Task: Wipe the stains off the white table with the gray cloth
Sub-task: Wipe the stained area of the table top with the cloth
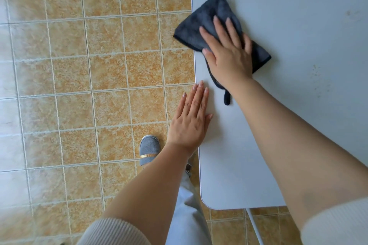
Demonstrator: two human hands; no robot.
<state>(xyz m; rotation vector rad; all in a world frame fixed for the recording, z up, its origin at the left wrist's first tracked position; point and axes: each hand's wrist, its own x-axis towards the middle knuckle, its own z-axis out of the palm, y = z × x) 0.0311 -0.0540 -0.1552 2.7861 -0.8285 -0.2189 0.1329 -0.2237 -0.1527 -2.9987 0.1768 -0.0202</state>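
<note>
Wiping is under way, and everything here is best placed against the white table (298, 105), the largest thing in view. Its left edge runs up the middle of the picture, with tiled floor (79, 65) beyond it. Your right arm crosses the tabletop on a diagonal, from the near right toward that left edge. The gray cloth (207, 20) lies folded on the table near the far left corner, its long axis slanting from the edge toward the table's middle, one corner just overhanging the edge and a small loop (227, 99) trailing toward you. Your right hand (229, 51) is spread flat on the cloth's nearer half, fingers extended and pressing rather than gripping. Your left hand (191, 121) is also open and empty, palm down, resting across the left edge nearer to you than the cloth.

The faint stains (316, 73) that can be made out lie well to the right of the cloth, toward the table's middle. The right hand is the nearer one, so your next stroke likely sweeps away from the edge, roughly along the cloth's long axis.
</note>
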